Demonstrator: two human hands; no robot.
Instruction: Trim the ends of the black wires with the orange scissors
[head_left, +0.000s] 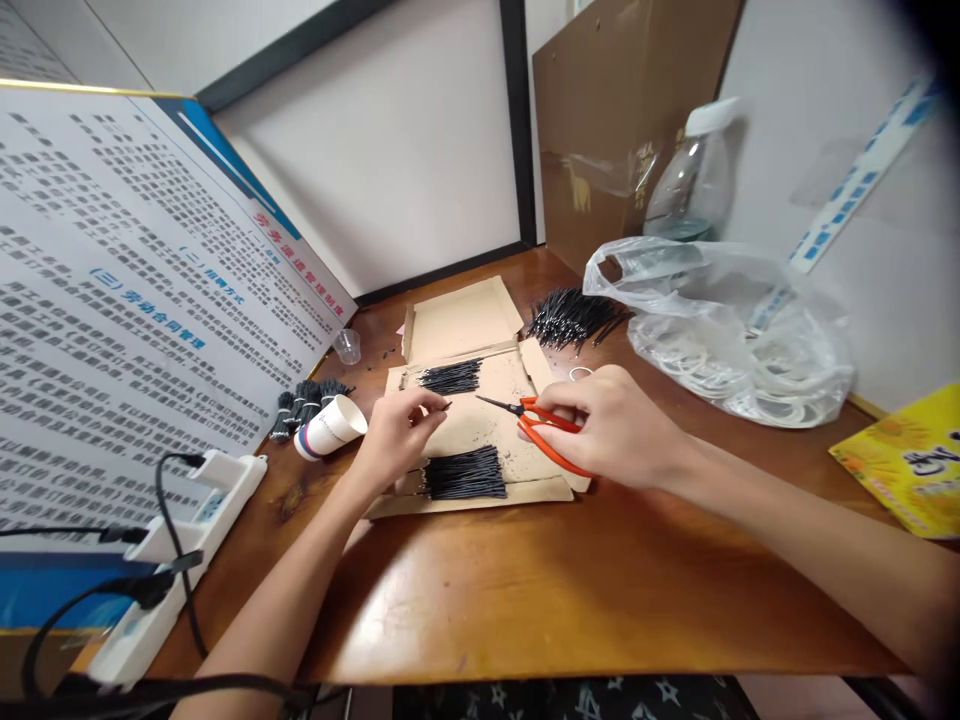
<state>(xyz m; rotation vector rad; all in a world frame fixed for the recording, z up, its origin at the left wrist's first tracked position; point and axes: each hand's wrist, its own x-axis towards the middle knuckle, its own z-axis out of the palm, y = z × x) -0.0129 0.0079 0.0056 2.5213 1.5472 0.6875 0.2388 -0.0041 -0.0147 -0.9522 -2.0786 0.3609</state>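
My left hand (399,430) pinches a short black wire piece (445,405) above a flattened cardboard sheet (480,410). My right hand (611,425) grips red-handled scissors (544,425), their dark tip pointing left toward the wire piece, a small gap apart. Two bundles of short black wires lie on the cardboard: one at its far side (450,377), one nearer me (465,473). Tiny black scraps are scattered between them.
A larger loose pile of black wires (574,318) lies behind the cardboard. A clear plastic bag (731,325) and plastic bottle (694,180) sit right, a yellow packet (904,460) far right. A tipped paper cup (330,427), small clear cup (347,345), power strip (176,555) and printed board (127,290) stand left.
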